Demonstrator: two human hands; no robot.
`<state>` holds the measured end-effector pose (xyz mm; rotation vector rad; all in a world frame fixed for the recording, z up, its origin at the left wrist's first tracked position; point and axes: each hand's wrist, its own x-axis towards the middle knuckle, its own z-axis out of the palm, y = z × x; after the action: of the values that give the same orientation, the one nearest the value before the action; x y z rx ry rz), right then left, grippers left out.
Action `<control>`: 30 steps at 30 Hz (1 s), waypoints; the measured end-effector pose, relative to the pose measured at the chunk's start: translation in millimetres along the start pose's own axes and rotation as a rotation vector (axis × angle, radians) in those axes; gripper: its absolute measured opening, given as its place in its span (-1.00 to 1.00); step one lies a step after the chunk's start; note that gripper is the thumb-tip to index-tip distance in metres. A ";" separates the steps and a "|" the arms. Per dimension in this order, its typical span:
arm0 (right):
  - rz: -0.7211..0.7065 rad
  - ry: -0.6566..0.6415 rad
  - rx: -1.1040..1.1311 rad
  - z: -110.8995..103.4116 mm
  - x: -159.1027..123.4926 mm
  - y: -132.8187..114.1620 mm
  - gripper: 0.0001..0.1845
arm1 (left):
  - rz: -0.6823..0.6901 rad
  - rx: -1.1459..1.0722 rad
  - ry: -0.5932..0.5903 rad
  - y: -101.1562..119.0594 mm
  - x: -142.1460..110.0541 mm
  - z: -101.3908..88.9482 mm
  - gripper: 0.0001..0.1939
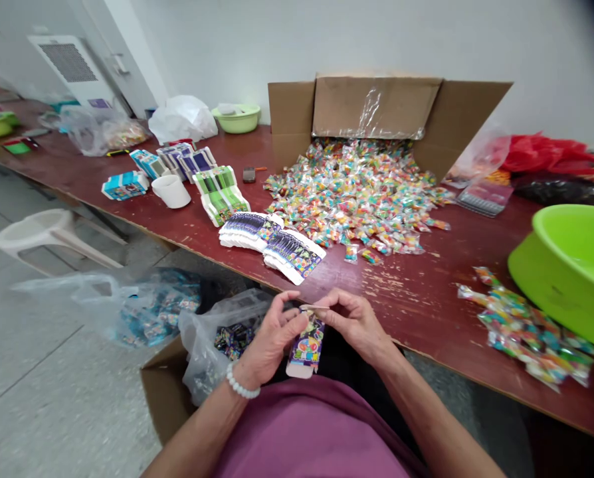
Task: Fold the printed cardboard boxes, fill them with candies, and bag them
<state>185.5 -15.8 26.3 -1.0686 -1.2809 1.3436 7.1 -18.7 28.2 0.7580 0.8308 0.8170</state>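
A small dark purple candy box (307, 345) with colourful print is held upright in front of my body, just off the table edge. My left hand (277, 332) grips its left side, thumb on the front. At the top, my right hand (354, 322) pinches the box's flap between thumb and fingers. The bottom flap hangs out, pale side showing. Beyond my hands, flattened purple boxes (294, 255) lie fanned in two stacks near the edge. Behind them spreads a large heap of wrapped candies (361, 192), spilling from a cardboard carton (377, 109) tipped on its side.
A green basin (566, 265) and a smaller candy pile (531, 325) are at right. Green cartons (221, 192), a white mug (171, 192) and blue boxes (125, 185) stand at left. Below, a plastic bag (227, 332) holds purple boxes; a white stool (52, 239) stands left.
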 end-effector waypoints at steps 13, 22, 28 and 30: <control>0.117 -0.107 0.015 1.1 0.4 -5.0 -0.71 | -0.174 0.121 0.004 -11.5 4.6 11.9 -0.25; 0.091 -0.018 0.126 9.2 -4.1 -3.8 -0.71 | -0.085 0.289 -0.091 -7.8 6.8 2.9 -0.18; 0.123 -0.023 0.108 10.1 -2.0 -5.4 -0.70 | -0.093 0.332 -0.123 -11.9 8.0 -6.5 -0.18; 0.102 -0.037 0.071 8.5 -2.3 -7.9 -0.73 | -0.096 0.281 -0.130 -13.2 7.4 -6.3 -0.21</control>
<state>178.0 -19.6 34.7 -1.0760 -1.2105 1.4809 9.0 -17.1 12.0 1.0002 0.8672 0.5646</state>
